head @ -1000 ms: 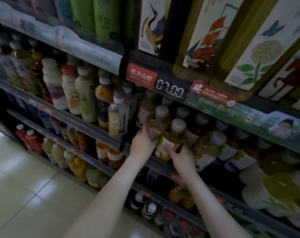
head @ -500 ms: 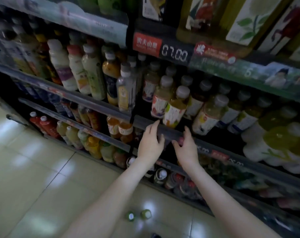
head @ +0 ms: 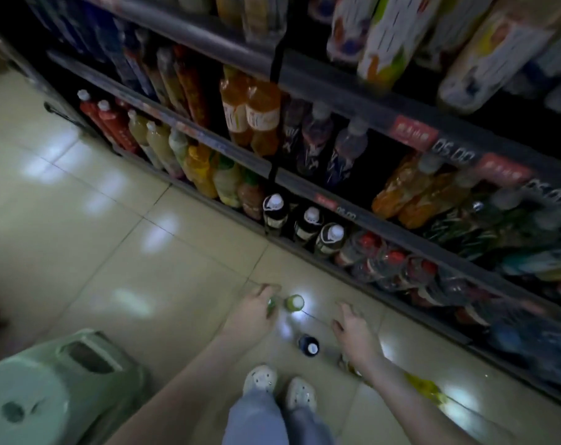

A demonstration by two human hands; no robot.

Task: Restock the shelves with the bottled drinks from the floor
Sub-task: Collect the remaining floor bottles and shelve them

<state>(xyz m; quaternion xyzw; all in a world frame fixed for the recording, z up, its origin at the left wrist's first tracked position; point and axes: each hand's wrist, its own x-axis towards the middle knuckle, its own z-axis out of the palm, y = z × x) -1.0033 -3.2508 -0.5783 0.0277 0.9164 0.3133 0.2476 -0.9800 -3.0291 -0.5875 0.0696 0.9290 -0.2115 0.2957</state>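
Shoes (head: 260, 379) are seen at the bottom centre of the frame, planted on the tiled floor (head: 112, 252), with a pale green bin (head: 57, 390) at lower left. Just beyond the toes, a dark bottle (head: 308, 345) with a white cap is stood upright. At lower right a yellow bottle (head: 426, 387) is glimpsed past the right forearm, too blurred for its pose to be judged.

The right hand (head: 353, 329) is held above the floor, fingers spread apart, nothing in it. The left hand (head: 255, 313) is set over a green bottle (head: 271, 304). Fingers are curved about its top, but whether a grip is closed cannot be told through the blur. A second green bottle (head: 294, 303) is stood just beside it, pale cap up.

Pick-up is judged to be the step in hand. The neck is best taken firmly below the cap and lifted straight, so the neighbour is not knocked over.

Further off, the bottom shelf (head: 401, 300) is seen crowded with capped bottles.
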